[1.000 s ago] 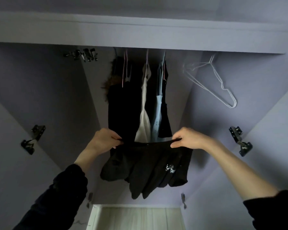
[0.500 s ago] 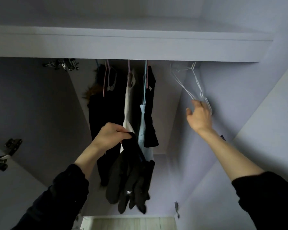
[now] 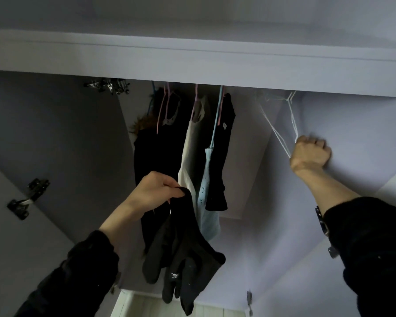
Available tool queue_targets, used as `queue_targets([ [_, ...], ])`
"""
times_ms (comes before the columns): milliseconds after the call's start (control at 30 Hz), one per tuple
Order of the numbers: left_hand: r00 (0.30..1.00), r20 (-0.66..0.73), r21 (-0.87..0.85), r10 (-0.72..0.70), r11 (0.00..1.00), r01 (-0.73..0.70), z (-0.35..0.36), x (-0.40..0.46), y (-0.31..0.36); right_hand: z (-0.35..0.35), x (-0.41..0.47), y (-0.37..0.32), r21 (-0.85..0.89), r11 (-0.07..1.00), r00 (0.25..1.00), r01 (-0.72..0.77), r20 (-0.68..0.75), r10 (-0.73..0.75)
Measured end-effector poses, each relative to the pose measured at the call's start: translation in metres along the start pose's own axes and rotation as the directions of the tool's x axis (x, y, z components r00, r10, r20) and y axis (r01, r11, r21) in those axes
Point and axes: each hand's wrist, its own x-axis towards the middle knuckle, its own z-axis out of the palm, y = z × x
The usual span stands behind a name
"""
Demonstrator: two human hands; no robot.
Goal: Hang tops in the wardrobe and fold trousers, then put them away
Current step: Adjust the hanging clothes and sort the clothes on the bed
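Right hand (image 3: 310,154) had its grip clamped on a white wire hanger (image 3: 281,136) near the right end of the wardrobe; left hand (image 3: 154,191) pinched a black top (image 3: 185,255) by one edge, dangling in front of the hung clothes (image 3: 192,152). My guess at the risk: the hook looked tangled with other wire up there, so a hard yank could drag extras down. One-edge pinch might also let the top slip.

Interior of a domestic built-in wardrobe (image 3: 284,202) with pale lilac panels, seen from below. Garments on pink and blue hangers (image 3: 196,100) hang beneath the top shelf (image 3: 192,58) at 12 o'clock; door hinges (image 3: 28,197) sit at 9 o'clock; light floorboards (image 3: 146,307) show at 6 o'clock.
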Motion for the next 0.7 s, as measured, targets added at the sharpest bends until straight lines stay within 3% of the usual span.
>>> queue_targets([
  [267,1.0,0.016,0.005,0.007,1.0,-0.007,0.0,0.0,-0.003,-0.01,0.004,-0.001,-0.066,0.996,0.998,0.061,0.014,-0.06],
  [433,0.999,0.016,-0.012,0.032,0.999,-0.032,0.003,0.0,0.0,-0.024,-0.003,-0.005,0.215,0.977,0.996,0.003,-0.085,0.016],
  [567,0.999,0.01,-0.004,0.039,0.999,-0.039,0.007,-0.002,0.001,-0.031,-0.018,-0.012,0.316,0.948,0.985,0.032,-0.173,0.025],
  [700,1.0,0.006,-0.026,0.025,0.999,-0.025,0.011,-0.007,0.001,-0.022,-0.051,-0.023,0.444,0.896,0.992,-0.023,-0.099,0.074],
])
